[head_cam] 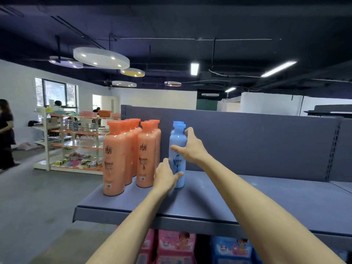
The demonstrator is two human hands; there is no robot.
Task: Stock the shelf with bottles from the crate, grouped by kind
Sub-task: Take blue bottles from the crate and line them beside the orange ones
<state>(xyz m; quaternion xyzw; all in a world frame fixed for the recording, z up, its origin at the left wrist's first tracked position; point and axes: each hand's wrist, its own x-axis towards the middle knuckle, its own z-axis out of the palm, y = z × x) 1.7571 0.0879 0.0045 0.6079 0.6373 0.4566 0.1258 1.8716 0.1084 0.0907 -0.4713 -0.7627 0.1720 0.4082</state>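
Note:
A light blue bottle (178, 141) stands upright on the grey shelf (266, 197), with a second blue bottle's cap (178, 122) showing right behind it. My right hand (190, 147) grips the front blue bottle around its upper body. My left hand (166, 176) holds the same bottle near its base. To the left, several orange bottles (114, 159) stand in two rows running back toward the shelf's rear panel. The crate is not in view.
The shelf's grey back panel (247, 141) rises behind the bottles. Pink boxes (175, 246) and blue boxes (231, 250) sit on the level below. A white display rack (76, 141) stands far left, and a person (5, 134) stands at the left edge.

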